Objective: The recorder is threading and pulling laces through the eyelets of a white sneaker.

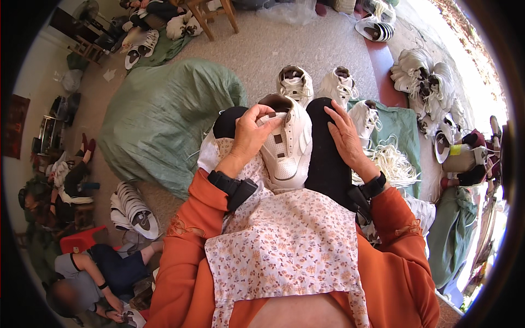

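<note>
A white sneaker (pixel 295 145) with a brown lining rests upright between my thighs, its toe toward me. No lace shows in its eyelets. My left hand (pixel 251 134) is closed on the sneaker's tongue near the collar, fingers and thumb pinching it beside a small brown patch. My right hand (pixel 346 136) lies open on my black-clad right knee (pixel 322 131), fingers stretched and holding nothing. Just past my knees stand two laced white sneakers (pixel 295 83), (pixel 338 86). To the right of my right hand is another laced sneaker (pixel 364 119).
White laces (pixel 391 164) lie heaped on a green cloth (pixel 402 128) at my right. A large green sack (pixel 164 123) bulges at the left. Stacked shoes (pixel 134 210) sit on the floor, with more piled at the right (pixel 421 76). Other people (pixel 98 273) sit working on the left.
</note>
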`<state>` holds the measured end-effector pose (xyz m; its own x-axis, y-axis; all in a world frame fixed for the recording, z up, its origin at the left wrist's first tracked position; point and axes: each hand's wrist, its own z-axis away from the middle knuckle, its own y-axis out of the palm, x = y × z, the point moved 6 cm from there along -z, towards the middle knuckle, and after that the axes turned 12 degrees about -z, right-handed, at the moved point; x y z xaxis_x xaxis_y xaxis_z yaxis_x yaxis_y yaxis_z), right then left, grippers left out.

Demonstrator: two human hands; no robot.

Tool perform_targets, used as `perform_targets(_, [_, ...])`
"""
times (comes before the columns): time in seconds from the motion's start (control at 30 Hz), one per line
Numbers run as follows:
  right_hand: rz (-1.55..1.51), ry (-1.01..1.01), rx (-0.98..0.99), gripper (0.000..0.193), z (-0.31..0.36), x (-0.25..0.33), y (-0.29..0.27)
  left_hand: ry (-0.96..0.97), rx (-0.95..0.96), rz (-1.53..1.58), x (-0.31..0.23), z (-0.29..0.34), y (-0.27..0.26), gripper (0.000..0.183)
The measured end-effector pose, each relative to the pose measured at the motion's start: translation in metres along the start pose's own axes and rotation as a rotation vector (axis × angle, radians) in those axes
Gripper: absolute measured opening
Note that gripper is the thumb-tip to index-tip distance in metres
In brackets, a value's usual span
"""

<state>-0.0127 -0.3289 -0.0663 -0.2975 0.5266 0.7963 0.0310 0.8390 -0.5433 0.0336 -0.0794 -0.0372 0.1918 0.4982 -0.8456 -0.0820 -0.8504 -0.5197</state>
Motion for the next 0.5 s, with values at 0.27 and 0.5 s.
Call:
perform_targets(0.27, [-0.231, -0.054, -0.103, 0.046, -0.048, 0.075, 0.024, 0.156, -0.186, -0.373, -0.021, 0.003, 0.004, 0.031])
perform_targets(0.5, [-0.423, 0.149, -0.099, 0.038, -0.054, 0.024, 0.098, 0.237, -0.206, -0.454, 0.019, 0.013, 0.005, 0.065])
